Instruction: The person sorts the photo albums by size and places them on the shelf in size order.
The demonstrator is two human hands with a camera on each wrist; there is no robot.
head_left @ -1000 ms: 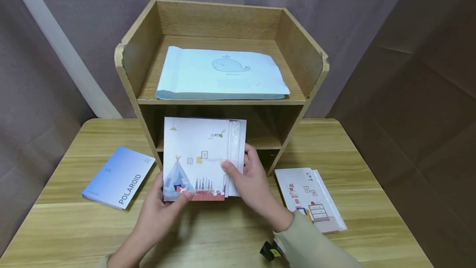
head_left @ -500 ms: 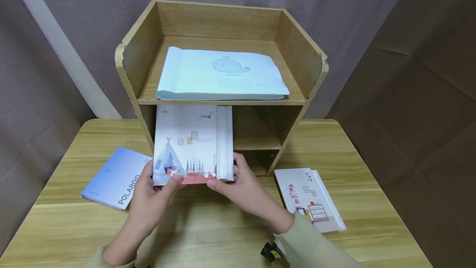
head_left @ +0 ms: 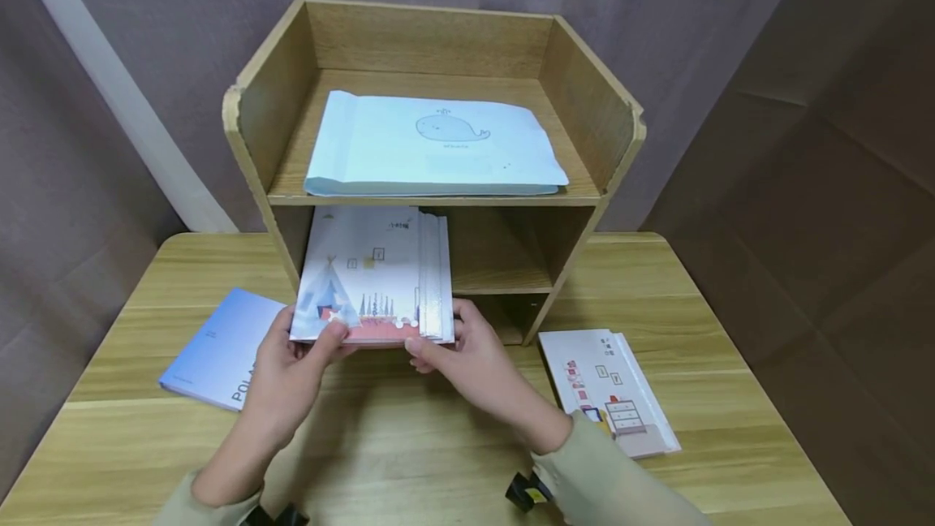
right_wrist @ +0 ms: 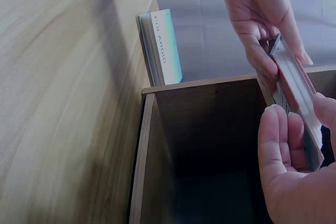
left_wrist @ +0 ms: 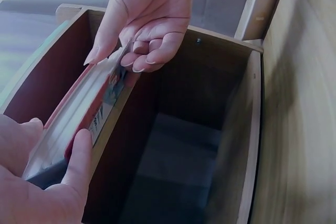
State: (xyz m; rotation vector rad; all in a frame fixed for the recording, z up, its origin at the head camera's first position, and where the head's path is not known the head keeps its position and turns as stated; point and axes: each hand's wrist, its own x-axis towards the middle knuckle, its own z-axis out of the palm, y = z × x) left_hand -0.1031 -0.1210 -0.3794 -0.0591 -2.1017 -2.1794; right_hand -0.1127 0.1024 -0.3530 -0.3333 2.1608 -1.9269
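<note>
A white photo album (head_left: 376,282) with a blue tent and small pictures on its cover lies partly inside the middle compartment of the wooden shelf (head_left: 573,222), its near end sticking out. My left hand (head_left: 288,372) grips the near left corner, thumb on the cover. The right hand (head_left: 485,376) pinches the near right corner, thumb on top and fingers beneath. Clear strips show along the cover's right side. In the left wrist view, the red-edged page block of the album (left_wrist: 71,106) sits between both hands, near the shelf board (left_wrist: 116,114).
On the shelf's top level lies a pale blue whale-print album (head_left: 438,144). A blue POLAROID album (head_left: 219,347) rests on the table at left, partly behind the left hand. Another white illustrated album (head_left: 609,392) lies at right. Below the middle board is a lower compartment (head_left: 511,319).
Both hands have moved the tent album forward and slightly left into the middle compartment, tipping it flatter. The right hand has shifted from its right side to its near corner.
</note>
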